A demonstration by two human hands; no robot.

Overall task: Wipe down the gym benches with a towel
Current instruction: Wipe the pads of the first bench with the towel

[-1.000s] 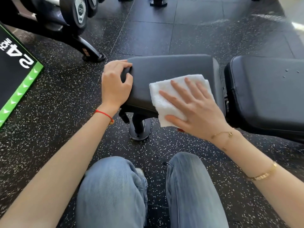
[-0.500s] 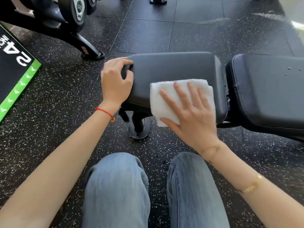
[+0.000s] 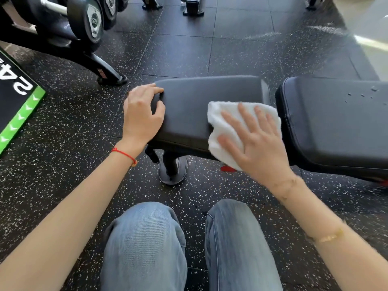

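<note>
Right hand (image 3: 255, 143) is pressing the white towel (image 3: 224, 122) flat, fingers spread, on the seat pad (image 3: 189, 110) at its right end; left hand (image 3: 140, 114) is gripping the far left corner. Unwiped back pad (image 3: 336, 122) is sitting just right, nearer the towel hand.

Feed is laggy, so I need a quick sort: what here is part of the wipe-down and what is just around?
In the job:
white towel
seat pad
back pad
right hand
left hand

Just around:
dumbbell rack
green-edged box
</note>
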